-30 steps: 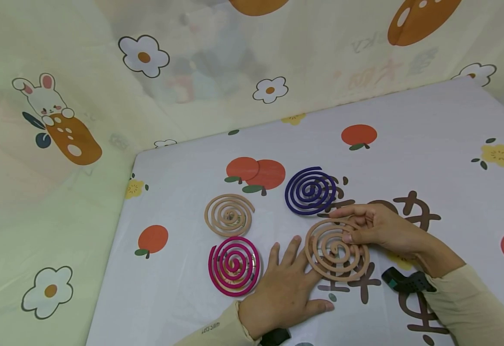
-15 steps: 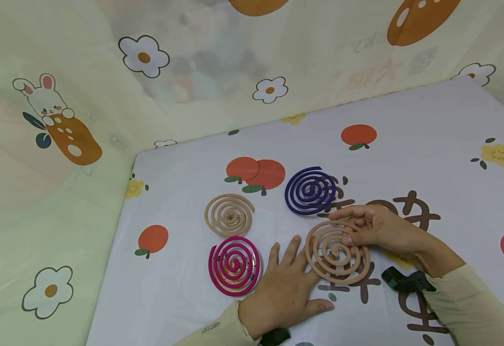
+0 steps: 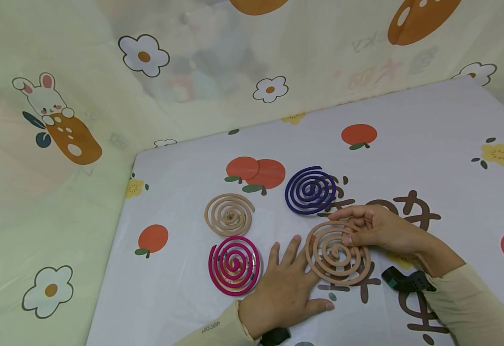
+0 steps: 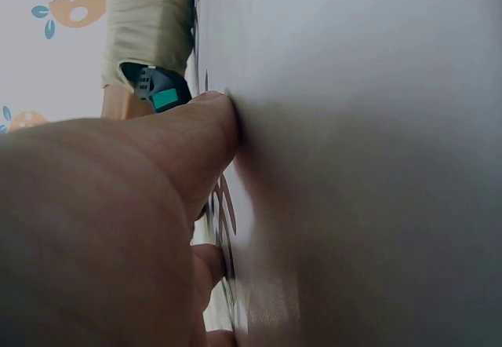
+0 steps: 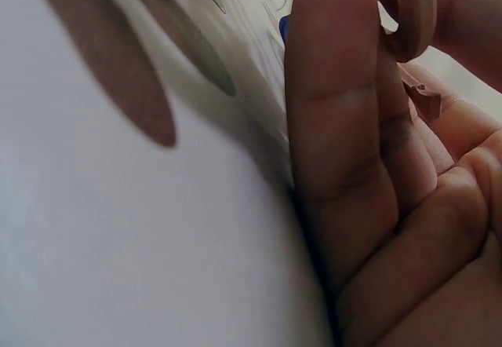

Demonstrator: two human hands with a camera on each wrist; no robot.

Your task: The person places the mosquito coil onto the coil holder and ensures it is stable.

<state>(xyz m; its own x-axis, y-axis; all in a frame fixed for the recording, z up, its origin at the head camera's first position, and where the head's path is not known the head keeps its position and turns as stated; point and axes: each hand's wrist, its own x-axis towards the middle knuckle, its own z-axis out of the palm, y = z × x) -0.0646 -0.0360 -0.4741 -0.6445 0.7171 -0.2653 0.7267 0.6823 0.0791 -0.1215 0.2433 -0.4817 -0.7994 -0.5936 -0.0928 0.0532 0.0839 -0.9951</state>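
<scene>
My right hand (image 3: 381,230) pinches the far right part of a tan mosquito coil (image 3: 336,250), with the thumb on top and fingers beneath. In the right wrist view, part of the tan coil (image 5: 413,17) shows between the fingers. My left hand (image 3: 282,288) rests on the table with its fingers spread. Its index finger passes partly under the left edge of the held coil. The left wrist view shows the thumb (image 4: 196,135) along the tabletop; the coil is hidden there.
A pink coil (image 3: 234,264) lies left of my left hand, and a second tan coil (image 3: 230,215) lies behind it. A navy coil (image 3: 310,191) lies beyond my right hand. Printed cloth covers the table (image 3: 182,298), with a patterned curtain (image 3: 217,105) behind.
The near edge of the held tan coil has shifted slightly toward me. Both hands and the other coils stay in place.
</scene>
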